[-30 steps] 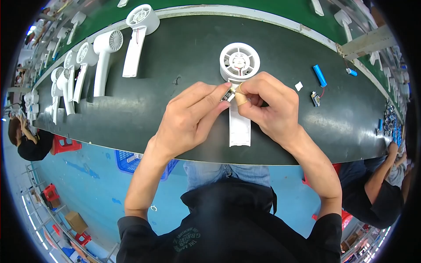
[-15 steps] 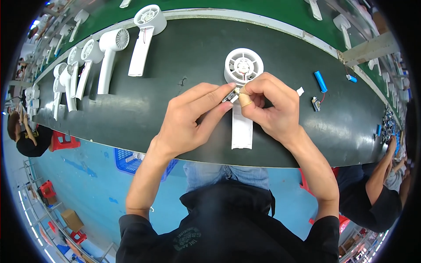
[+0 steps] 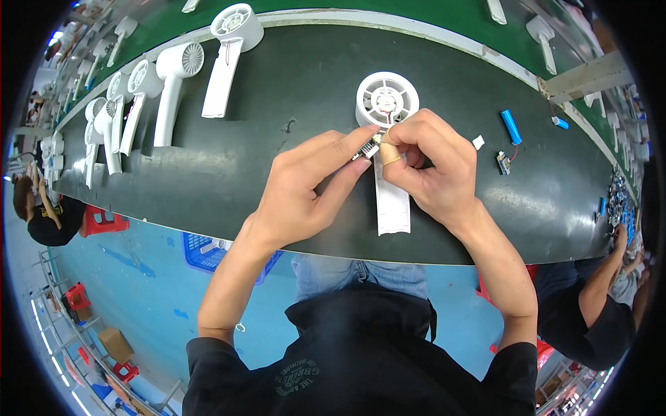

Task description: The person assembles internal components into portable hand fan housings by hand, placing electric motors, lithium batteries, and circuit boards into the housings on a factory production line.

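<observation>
My left hand pinches a small circuit board between thumb and forefinger. Against the board's upper right end, my right hand is closed in a pinch, with beige covers on its thumb and forefinger. What those right fingertips hold is hidden, though a small white connector shows beside them. Under and beyond both hands lies a white handheld fan, its round slotted head away from me and its opened handle toward me. Thin wires run from the middle of the fan head down toward my right fingers.
Several white fans stand or lie at the left, such as one fan. To the right lie a blue battery wired to another circuit board, and a small white piece. A blue basket sits below the table edge. A co-worker works at right.
The fan's handle has swung slightly to the right under my hands. Both hands keep their pinch at the circuit board, with only slight finger movement.
</observation>
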{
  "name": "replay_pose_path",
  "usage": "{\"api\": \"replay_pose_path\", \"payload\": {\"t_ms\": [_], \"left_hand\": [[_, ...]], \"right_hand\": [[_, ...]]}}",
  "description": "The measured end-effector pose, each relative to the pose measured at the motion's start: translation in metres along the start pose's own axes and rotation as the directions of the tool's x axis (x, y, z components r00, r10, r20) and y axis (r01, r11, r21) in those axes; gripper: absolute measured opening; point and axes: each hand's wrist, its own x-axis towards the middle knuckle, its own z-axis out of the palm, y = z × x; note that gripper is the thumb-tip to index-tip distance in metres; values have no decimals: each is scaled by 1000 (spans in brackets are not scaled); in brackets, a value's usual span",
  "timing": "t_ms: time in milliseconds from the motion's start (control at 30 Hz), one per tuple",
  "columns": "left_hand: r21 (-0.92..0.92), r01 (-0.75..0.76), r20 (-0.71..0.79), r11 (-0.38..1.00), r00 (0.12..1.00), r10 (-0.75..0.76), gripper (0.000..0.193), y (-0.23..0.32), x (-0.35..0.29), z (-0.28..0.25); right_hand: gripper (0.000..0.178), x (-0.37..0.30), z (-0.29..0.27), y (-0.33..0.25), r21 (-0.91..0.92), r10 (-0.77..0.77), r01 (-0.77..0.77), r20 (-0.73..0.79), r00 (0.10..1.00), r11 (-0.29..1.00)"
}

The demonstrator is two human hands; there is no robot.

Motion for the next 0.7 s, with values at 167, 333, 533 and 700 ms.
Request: {"api": "replay_pose_path", "payload": {"t_ms": [167,333,533,700], "left_hand": [[58,-64,-2,996,998,64,39,-2,0,0],[82,-121,27,989,992,119,39,-1,1,-4],[107,-165,73,981,985,157,39,-4,0,-3],[111,-175,72,978,983,167,39,-3,0,-3]], "right_hand": [[17,-5,1,0,-11,-7,7,4,1000,1000],[19,-3,-1,1,-36,-72,72,24,997,997],[22,-3,-6,5,-79,-156,160,58,986,984],[22,-3,-9,4,-87,-158,165,79,984,983]]}}
